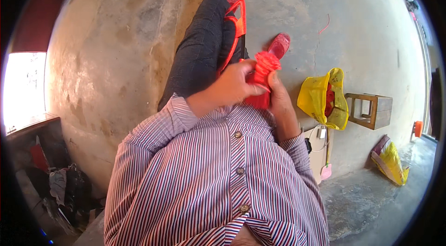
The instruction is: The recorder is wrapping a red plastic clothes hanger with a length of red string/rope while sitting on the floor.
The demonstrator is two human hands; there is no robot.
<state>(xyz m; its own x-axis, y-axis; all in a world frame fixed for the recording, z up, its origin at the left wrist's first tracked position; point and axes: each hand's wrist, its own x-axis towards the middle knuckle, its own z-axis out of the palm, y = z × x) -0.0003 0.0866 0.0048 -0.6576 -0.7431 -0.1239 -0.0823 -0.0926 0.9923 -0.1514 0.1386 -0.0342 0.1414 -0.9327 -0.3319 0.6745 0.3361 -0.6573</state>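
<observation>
Red bundle [266, 65] is up over the lap in front of the striped shirt [200, 167]: left hand [236, 83] has its grip clamped on the left side, right hand [280, 96] grip clamped on the right, slight motion blur. Red strap [240, 25] loops along the dark trousers [197, 51] just beyond the left hand; red shoe [279, 46] shows past the bundle. Right side, on the floor [311, 9]: open yellow bag [312, 98] with red pieces [330, 99] inside, wooden stool [383, 111] just beside it
</observation>
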